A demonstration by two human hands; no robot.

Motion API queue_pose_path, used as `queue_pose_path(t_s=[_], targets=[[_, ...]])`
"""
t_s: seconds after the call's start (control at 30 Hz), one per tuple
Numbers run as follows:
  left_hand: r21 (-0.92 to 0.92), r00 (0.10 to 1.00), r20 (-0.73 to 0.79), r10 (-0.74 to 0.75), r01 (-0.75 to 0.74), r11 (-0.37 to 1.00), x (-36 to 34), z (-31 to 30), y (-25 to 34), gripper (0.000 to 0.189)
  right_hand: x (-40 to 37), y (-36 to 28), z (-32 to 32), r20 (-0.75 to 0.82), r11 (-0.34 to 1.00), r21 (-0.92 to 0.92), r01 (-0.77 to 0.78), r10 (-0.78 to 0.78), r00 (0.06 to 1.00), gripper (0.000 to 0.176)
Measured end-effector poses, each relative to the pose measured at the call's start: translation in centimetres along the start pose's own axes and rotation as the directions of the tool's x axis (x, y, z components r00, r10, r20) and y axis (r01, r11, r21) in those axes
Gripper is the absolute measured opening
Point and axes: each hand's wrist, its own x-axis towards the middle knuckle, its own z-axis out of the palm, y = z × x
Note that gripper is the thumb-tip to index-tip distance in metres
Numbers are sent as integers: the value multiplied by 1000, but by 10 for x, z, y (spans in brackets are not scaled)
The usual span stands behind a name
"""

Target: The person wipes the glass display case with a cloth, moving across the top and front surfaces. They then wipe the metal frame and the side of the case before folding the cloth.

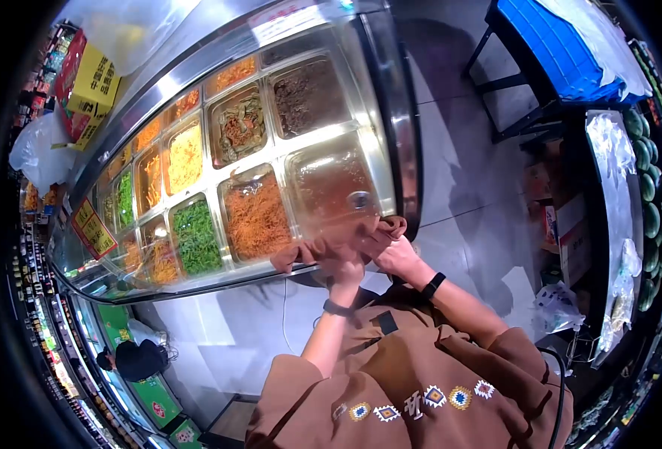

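A bunched brown cloth (331,243) lies at the near corner of a glass-fronted food case, between and over my hands. My left hand (344,267) is closed on it, blurred by motion, with a dark band at the wrist. On the right, my right hand (397,254) grips the cloth's other end; that wrist wears a black band. Just beyond the cloth is a metal tray holding liquid (331,179). Beside it stand trays of orange shredded food (254,217), green vegetables (195,233) and dark shreds (305,97).
A blue-covered table (552,49) stands at the upper right, above a shelf of watermelons (659,217). A plastic bag (558,307) sits on the floor at right. A person in dark clothing (140,361) is at the lower left. A yellow box (95,82) tops the case.
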Motion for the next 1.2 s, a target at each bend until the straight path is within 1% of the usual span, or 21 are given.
queue_pose_path(t_s=[0.03, 0.07, 0.13, 0.17, 0.23, 0.27, 0.33, 0.4, 0.47, 0.5, 0.57, 0.6, 0.63, 0.77, 0.87, 0.93, 0.97, 1.07, 1.13, 1.17, 1.2], targets=[[-47, 993, -50, 110, -112, 993, 15, -6, 25, 43, -16, 9, 3, 20, 999, -16, -49, 49, 999, 36], [-195, 994, -37, 107, -112, 974, 17, -3, 35, 43, -28, 19, 8, 13, 998, -6, -63, 63, 998, 38], [-478, 995, -10, 100, -93, 873, 20, 4, 54, 43, -47, 31, 22, 2, 995, 21, -96, 96, 995, 43], [-733, 998, 56, 14, 32, 679, 46, -17, 93, 45, -55, 34, 28, -116, 999, -20, -46, 43, 992, 49], [-846, 997, 73, -14, 69, 529, 80, -38, 129, 40, -45, 27, 18, -288, 989, -83, -126, 97, 953, 49], [-766, 1000, 11, 22, -6, 643, 88, -45, 132, 33, -40, 22, 16, -369, 980, -106, -170, 120, 922, 49], [-556, 978, -155, 139, -202, 806, 101, -49, 129, 29, -30, 20, 18, -360, 970, -109, -216, 164, 918, 55], [-321, 908, -294, 299, -388, 864, 118, -52, 125, 35, -7, 14, 0, -384, 953, -112, -282, 220, 897, 57], [-173, 891, -256, 375, -424, 889, 148, -66, 127, 43, 22, 7, -30, -469, 956, -73, -286, 220, 855, 59], [-111, 892, -225, 393, -424, 899, 161, -76, 130, 48, 36, 6, -45, -473, 954, -79, -289, 219, 853, 59], [17, 887, -175, 428, -432, 902, 190, -92, 137, 46, 66, 6, -75, -500, 958, -88, -272, 193, 844, 59], [101, 854, -176, 489, -478, 872, 206, -100, 142, 42, 82, 8, -90, -523, 963, -95, -251, 166, 836, 58], [90, 850, -194, 490, -482, 872, 224, -109, 151, 46, 99, 8, -105, -527, 961, -96, -259, 172, 832, 56], [132, 847, -203, 491, -473, 871, 285, -121, 163, 44, 151, 20, -137, -613, 954, -162, -252, 103, 783, 54], [174, 855, -199, 479, -450, 876, 292, -118, 161, 44, 160, 19, -145, -624, 931, -230, -284, 83, 777, 54], [148, 828, -243, 506, -484, 863, 283, -119, 160, 47, 149, 25, -138, -593, 912, -308, -270, 38, 804, 53], [151, 831, -229, 506, -484, 862, 274, -118, 157, 49, 142, 22, -135, -577, 902, -329, -279, 42, 816, 53], [92, 844, -220, 489, -481, 872, 230, -109, 138, 51, 112, 13, -109, -551, 911, -301, -281, 74, 831, 52], [130, 862, -168, 479, -462, 877, 194, -98, 121, 51, 83, 16, -71, -563, 902, -310, -299, 79, 822, 52], [110, 867, -135, 479, -467, 877, 179, -97, 116, 48, 67, 12, -60, -527, 878, -373, -301, 66, 847, 54], [100, 854, -141, 500, -490, 866, 161, -87, 106, 46, 53, 14, -43, -532, 853, -436, -289, 15, 847, 51]])
